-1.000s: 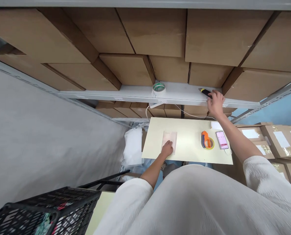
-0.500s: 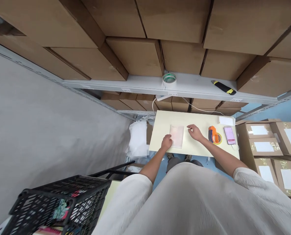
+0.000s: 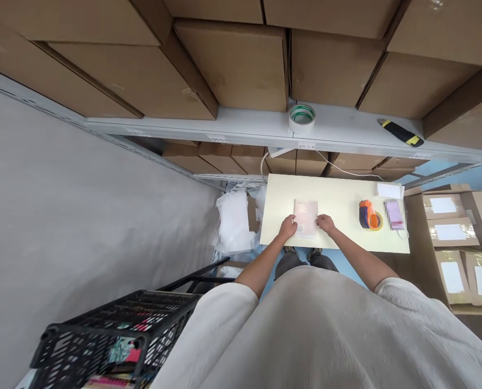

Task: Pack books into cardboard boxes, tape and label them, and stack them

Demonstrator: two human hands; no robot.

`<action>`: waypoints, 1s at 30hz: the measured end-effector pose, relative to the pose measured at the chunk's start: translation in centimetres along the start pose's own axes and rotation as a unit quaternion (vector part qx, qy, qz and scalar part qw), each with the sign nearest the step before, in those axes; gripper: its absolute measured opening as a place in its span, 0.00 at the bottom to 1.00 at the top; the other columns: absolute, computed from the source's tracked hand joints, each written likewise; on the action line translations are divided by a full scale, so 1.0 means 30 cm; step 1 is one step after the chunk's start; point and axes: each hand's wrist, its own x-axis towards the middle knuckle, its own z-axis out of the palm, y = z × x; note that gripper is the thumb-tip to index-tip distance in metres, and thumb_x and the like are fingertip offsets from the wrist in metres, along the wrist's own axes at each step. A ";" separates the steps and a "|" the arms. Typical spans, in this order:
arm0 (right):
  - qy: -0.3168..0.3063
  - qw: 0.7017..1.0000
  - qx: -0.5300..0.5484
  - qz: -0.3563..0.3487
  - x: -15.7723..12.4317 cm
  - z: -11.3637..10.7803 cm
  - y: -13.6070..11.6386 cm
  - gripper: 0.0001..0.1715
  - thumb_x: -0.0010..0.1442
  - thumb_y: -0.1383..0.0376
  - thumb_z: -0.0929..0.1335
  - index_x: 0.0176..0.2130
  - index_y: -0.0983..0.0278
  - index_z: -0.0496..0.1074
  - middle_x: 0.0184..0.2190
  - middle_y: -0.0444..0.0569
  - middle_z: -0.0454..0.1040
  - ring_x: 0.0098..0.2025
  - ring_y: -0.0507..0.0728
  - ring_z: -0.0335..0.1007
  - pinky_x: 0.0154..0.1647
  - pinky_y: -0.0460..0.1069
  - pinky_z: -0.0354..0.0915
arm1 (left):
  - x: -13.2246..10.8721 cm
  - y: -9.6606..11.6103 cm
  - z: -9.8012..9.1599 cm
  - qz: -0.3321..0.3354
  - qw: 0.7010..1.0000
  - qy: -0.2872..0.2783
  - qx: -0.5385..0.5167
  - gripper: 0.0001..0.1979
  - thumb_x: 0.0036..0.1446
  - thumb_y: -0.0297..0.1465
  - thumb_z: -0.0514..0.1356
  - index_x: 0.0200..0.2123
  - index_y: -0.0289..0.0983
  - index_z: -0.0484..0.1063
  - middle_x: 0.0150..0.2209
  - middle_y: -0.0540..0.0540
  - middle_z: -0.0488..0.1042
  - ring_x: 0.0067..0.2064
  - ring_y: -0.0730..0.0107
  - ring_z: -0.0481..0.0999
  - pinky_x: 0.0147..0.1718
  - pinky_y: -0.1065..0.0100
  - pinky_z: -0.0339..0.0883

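Note:
A thin, flat, pale pink packet (image 3: 306, 217), which looks like a booklet in a clear sleeve, lies on or just over the pale yellow table (image 3: 338, 189). My left hand (image 3: 288, 227) grips its left edge between thumb and fingers. On the opposite side my right hand (image 3: 325, 222) pinches the right edge. To the right of my hands lie an orange and dark tape dispenser (image 3: 366, 213) with a yellow tape roll, and a purple phone-like item (image 3: 394, 215), partly pixelated.
Cardboard boxes (image 3: 233, 65) fill the shelf ahead, whose ledge bears a tape roll (image 3: 301, 118) and a utility knife (image 3: 401, 133). White sleeves (image 3: 233, 221) are piled left of the table. A black crate (image 3: 87, 346) stands lower left; labelled boxes (image 3: 447, 232) are stacked right.
My right hand has come left from the bare tabletop to the packet's right edge. My left hand has shifted up along the left edge. The whole view has shifted slightly.

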 end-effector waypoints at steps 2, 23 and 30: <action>0.026 0.999 0.004 0.026 0.006 0.020 0.001 0.17 0.57 0.62 0.74 0.47 0.63 0.82 0.42 0.54 0.85 0.46 0.63 0.82 0.48 0.52 0.74 | 0.014 -0.007 0.003 -0.013 1.000 -0.003 -0.028 0.21 0.61 0.24 0.64 0.57 0.41 0.78 0.63 0.41 0.81 0.63 0.54 0.82 0.65 0.59 0.72; 0.061 0.985 0.142 0.071 0.084 0.228 -0.204 0.13 0.49 0.64 0.75 0.37 0.59 0.75 0.35 0.45 0.80 0.38 0.57 0.76 0.40 0.49 0.71 | 0.194 -0.080 -0.227 -0.051 0.985 0.024 -0.160 0.17 0.55 0.29 0.69 0.50 0.41 0.81 0.58 0.42 0.83 0.62 0.55 0.81 0.61 0.61 0.73; 0.022 0.978 0.196 0.064 0.161 0.255 -0.355 0.19 0.50 0.64 0.76 0.43 0.60 0.75 0.38 0.46 0.80 0.38 0.56 0.75 0.38 0.49 0.70 | 0.292 -0.095 -0.331 -0.052 0.980 0.050 -0.186 0.18 0.54 0.30 0.69 0.49 0.41 0.82 0.58 0.41 0.84 0.63 0.51 0.81 0.63 0.57 0.73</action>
